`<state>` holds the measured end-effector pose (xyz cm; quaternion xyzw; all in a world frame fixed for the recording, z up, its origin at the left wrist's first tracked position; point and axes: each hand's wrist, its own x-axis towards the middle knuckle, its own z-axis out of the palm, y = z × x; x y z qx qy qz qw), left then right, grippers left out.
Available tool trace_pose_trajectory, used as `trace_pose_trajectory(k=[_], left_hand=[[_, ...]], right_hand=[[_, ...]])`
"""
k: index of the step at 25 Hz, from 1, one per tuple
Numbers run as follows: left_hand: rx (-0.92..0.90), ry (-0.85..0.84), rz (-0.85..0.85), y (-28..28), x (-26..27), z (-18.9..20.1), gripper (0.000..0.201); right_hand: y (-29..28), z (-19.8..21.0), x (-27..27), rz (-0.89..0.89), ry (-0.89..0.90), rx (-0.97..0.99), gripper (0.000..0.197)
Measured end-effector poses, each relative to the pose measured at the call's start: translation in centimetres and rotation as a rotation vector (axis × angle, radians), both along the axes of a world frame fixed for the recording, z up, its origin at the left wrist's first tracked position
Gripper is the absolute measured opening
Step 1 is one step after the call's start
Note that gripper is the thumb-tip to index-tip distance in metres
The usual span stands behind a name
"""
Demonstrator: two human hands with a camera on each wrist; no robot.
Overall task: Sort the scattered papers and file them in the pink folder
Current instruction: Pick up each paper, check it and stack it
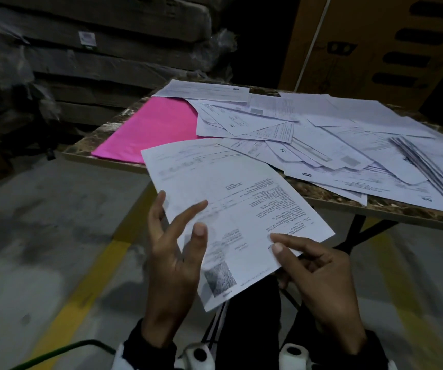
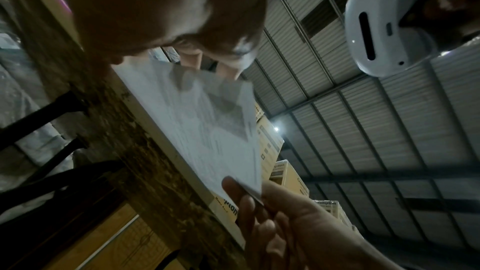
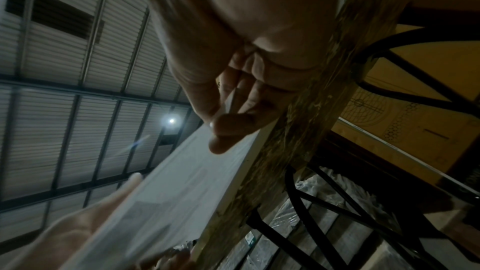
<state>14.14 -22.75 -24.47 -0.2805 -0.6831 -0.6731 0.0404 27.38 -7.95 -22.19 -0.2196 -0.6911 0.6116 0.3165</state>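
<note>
I hold a printed sheet (image 1: 228, 204) in the air in front of the table (image 1: 100, 134). My right hand (image 1: 289, 252) pinches its near right edge, thumb on top; the right wrist view shows that pinch (image 3: 226, 114). My left hand (image 1: 185, 231) has its fingers spread and straight, index and thumb lying on the sheet's left part. The left wrist view looks up at the sheet (image 2: 207, 130) from below, with finger shadows showing through. The pink folder (image 1: 150, 129) lies shut on the table's left side. Several scattered papers (image 1: 308, 140) cover the rest and overlap the folder's right edge.
Wrapped flat packages (image 1: 94, 49) are stacked behind the table on the left. A tall cardboard box (image 1: 375, 49) stands at the back right. Black crossed table legs (image 1: 362, 231) show under the top. A yellow line (image 1: 94, 276) runs across the concrete floor.
</note>
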Motion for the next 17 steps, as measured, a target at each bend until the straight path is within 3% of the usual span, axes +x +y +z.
trace_pose_trajectory(k=[2, 5, 6, 8, 12, 17], left_hand=[[-0.033, -0.061, 0.006, 0.5, -0.7, 0.2, 0.032], [-0.011, -0.140, 0.024, 1.2, -0.6, -0.4, 0.046], [0.046, -0.137, 0.072, -1.1, 2.0, 0.3, 0.051], [0.142, -0.183, 0.083, -0.9, 2.4, -0.8, 0.056], [0.420, -0.413, -0.106, 0.0, 2.7, -1.0, 0.051], [0.534, -0.382, -0.144, 1.5, 2.7, 3.0, 0.047]], right_hand=[[0.3, -0.3, -0.1, 0.009, -0.018, 0.045, 0.017], [0.5, -0.9, 0.4, 0.021, -0.038, 0.108, 0.021], [-2.1, 0.0, 2.8, 0.026, -0.007, 0.168, 0.023], [-2.3, -0.5, 3.4, 0.037, 0.018, 0.201, 0.025], [-1.8, -0.6, 3.8, 0.001, 0.067, 0.274, 0.028], [-0.9, 2.8, 4.9, -0.068, 0.178, 0.302, 0.027]])
